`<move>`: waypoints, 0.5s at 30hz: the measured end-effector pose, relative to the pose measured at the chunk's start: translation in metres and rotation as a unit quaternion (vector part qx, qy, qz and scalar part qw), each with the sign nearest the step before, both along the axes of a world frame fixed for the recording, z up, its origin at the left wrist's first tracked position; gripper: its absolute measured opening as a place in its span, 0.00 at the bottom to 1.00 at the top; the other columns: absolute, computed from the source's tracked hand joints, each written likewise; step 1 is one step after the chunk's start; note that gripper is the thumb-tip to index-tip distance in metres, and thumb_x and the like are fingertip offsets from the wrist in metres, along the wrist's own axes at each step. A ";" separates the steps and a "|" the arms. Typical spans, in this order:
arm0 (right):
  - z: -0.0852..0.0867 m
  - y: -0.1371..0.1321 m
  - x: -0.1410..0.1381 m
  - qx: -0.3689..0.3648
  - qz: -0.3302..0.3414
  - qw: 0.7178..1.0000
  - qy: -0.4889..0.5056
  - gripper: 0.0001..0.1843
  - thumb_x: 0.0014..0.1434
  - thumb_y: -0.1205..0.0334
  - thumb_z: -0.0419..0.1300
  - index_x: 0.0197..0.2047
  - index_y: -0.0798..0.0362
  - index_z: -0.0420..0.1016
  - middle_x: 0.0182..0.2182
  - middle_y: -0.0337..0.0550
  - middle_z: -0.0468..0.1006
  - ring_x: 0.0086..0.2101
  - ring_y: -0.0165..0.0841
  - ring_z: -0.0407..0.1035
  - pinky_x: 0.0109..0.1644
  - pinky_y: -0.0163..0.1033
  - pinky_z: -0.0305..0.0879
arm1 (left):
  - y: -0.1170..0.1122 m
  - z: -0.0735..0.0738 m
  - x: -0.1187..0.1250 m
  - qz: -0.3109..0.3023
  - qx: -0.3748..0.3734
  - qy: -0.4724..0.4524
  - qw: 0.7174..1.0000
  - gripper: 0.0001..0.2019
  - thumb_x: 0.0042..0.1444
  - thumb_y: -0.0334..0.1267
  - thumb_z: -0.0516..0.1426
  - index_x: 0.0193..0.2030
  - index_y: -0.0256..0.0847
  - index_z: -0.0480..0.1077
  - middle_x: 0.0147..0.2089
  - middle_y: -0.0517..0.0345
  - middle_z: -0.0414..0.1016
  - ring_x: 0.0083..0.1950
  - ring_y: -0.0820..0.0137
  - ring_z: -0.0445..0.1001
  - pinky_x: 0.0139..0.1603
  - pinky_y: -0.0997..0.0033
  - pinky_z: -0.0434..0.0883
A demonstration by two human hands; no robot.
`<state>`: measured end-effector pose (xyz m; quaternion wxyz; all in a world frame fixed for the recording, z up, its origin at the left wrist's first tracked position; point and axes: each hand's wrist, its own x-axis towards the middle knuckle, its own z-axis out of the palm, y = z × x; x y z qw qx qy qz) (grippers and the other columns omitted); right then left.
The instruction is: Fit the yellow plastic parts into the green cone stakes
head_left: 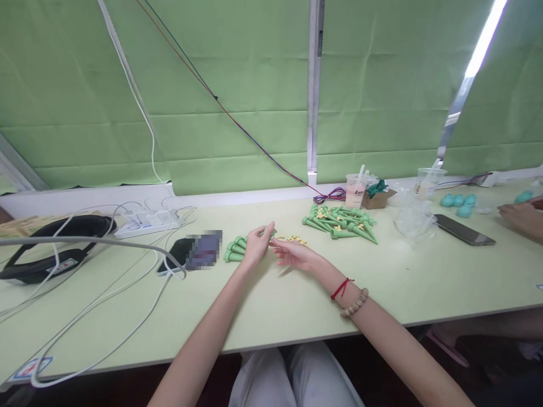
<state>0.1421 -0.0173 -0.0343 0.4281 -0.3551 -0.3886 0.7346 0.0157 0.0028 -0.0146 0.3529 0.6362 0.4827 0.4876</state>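
Note:
My left hand (257,244) is closed, with a bit of green plastic showing at its fingertips, seemingly a green plastic spike mostly hidden by the fingers. Meeting it from the right, my right hand (294,254) pinches thumb and forefinger at the same spot; whatever is between them is too small to make out. Several green spikes (235,253) lie side by side just left of my left hand. Small yellow plastic pieces (297,240) are scattered behind my right hand. A larger heap of green spikes (343,220), mixed with yellow pieces, lies farther right.
Left on the table (271,316) are a phone (175,255), white cables, a power strip (148,225) and a black headset (55,249). Right are a drink cup (355,191), cardboard box (377,199), plastic bags (413,220), another phone (464,230) and a co-worker's hand (524,217).

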 end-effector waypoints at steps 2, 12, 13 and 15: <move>0.002 0.000 0.000 -0.006 0.006 0.999 0.032 0.07 0.54 0.62 0.60 0.35 0.57 0.73 0.26 0.38 0.72 0.23 0.22 0.66 0.29 0.28 0.70 | 0.000 0.002 0.000 0.002 0.006 -0.009 1.000 0.20 0.50 0.56 0.52 0.26 0.38 0.67 0.10 0.67 0.50 0.11 0.78 0.51 0.13 0.78 0.49; -0.003 -0.004 -0.006 0.192 -0.154 0.962 -0.118 0.13 0.42 0.65 0.65 0.22 0.55 0.61 0.24 0.34 0.66 0.25 0.24 0.64 0.22 0.27 0.67 | 0.003 -0.010 0.005 0.010 -0.011 0.011 1.000 0.20 0.51 0.54 0.51 0.25 0.37 0.67 0.09 0.67 0.51 0.11 0.79 0.50 0.14 0.78 0.50; -0.004 -0.004 -0.007 0.225 -0.173 0.949 -0.139 0.13 0.42 0.64 0.65 0.22 0.55 0.62 0.24 0.35 0.67 0.26 0.24 0.64 0.21 0.26 0.66 | 0.003 -0.011 0.005 0.013 -0.020 0.000 1.000 0.20 0.52 0.54 0.51 0.25 0.37 0.67 0.09 0.67 0.50 0.11 0.79 0.51 0.14 0.78 0.50; -0.003 -0.003 -0.008 0.234 -0.170 0.947 -0.139 0.11 0.43 0.61 0.65 0.26 0.54 0.66 0.26 0.36 0.68 0.26 0.25 0.64 0.21 0.27 0.67 | 0.004 -0.011 0.005 0.014 -0.033 -0.034 0.999 0.20 0.53 0.54 0.50 0.26 0.37 0.67 0.09 0.66 0.51 0.11 0.78 0.51 0.14 0.78 0.51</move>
